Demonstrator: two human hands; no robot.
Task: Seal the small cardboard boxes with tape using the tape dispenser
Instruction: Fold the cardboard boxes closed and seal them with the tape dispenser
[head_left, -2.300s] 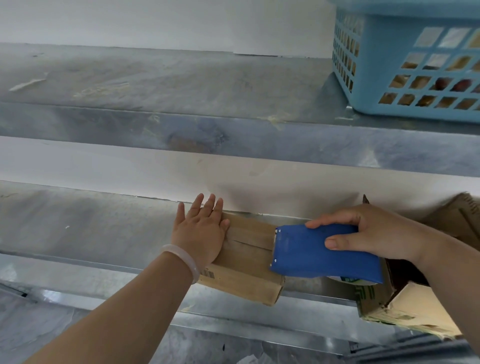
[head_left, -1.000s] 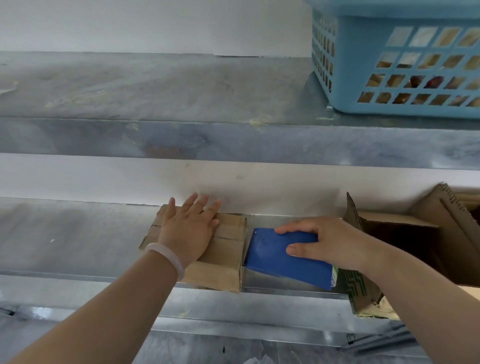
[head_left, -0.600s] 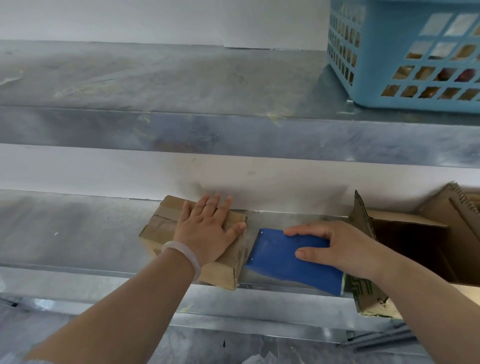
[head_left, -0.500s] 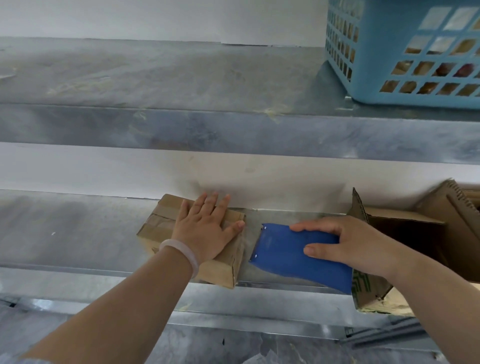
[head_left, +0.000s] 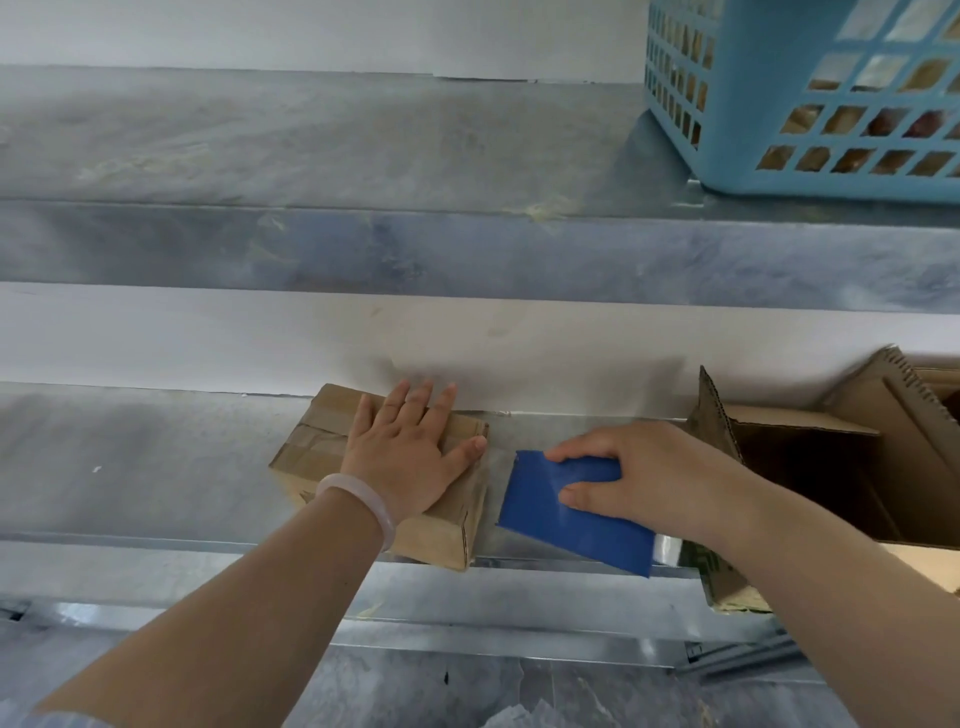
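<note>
One small cardboard box is sitting taped on the metal shelf, looking light and stiff, best steadied flat on top. The left hand is lying spread open on it; the right hand is gripping the blue tape dispenser just beside. Green print on the open carton nearby is showing but unreadable.

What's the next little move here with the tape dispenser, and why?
Probably bring the blue tape dispenser back onto the small cardboard box for another strip. The right hand grips it on the shelf beside the box, apart from it, while the left hand lies flat on the box top, steadying it.
</note>
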